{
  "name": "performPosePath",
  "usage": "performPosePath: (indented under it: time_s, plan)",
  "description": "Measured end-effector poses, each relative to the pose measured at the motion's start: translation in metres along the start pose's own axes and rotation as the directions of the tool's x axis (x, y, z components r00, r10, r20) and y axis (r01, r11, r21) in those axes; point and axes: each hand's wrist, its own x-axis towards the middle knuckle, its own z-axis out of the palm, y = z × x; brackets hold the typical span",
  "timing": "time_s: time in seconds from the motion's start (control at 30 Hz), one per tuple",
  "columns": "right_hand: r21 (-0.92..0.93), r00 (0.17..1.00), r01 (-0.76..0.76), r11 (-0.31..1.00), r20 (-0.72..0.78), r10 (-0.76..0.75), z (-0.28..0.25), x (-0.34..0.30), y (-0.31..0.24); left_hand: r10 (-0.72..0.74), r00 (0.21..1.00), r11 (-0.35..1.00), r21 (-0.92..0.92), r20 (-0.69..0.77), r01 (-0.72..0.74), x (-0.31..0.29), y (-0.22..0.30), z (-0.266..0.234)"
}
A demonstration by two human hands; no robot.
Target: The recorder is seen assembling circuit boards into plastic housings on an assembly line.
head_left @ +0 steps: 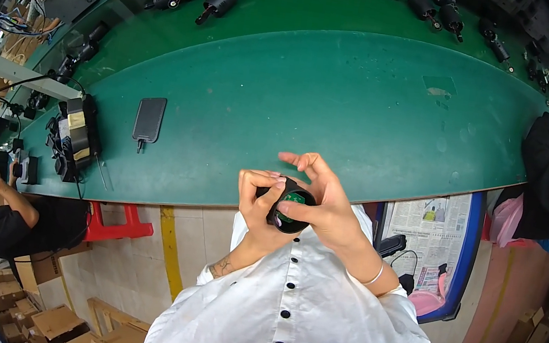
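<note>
Near the table's front edge, my left hand [258,204] is wrapped round a short black cylindrical housing [278,225]. Its open end faces up, and a green circuit board [298,199] shows inside. My right hand [327,203] is at the housing's right side, with the thumb laid into the opening over the board. The other right fingers are stretched out and apart above the rim, holding nothing I can see. The thumb hides part of the board.
On the green table [248,111], a flat dark grey pad [149,119] lies left of my hands. A black device with cables [80,134] stands farther left. Several black cylindrical units [220,1] line the back. A newspaper-lined blue bin [470,255] is at right. Co-workers sit on both sides.
</note>
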Motion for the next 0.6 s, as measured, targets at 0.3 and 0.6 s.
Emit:
performPosePath:
  time_s: [0.3,0.6]
  plan:
    - [0.157,0.996,-0.069,0.985,0.061,0.06,0.0,-0.001,0.0,-0.035,0.993,0.996,-0.073,0.115,0.043,0.009,0.0,-0.007]
    - [0.296,0.97,-0.103,0.95,-0.18,0.162,-0.002,0.001,0.003,0.022,1.0,1.0,-0.007,-0.009,-0.022,0.019,0.007,-0.008]
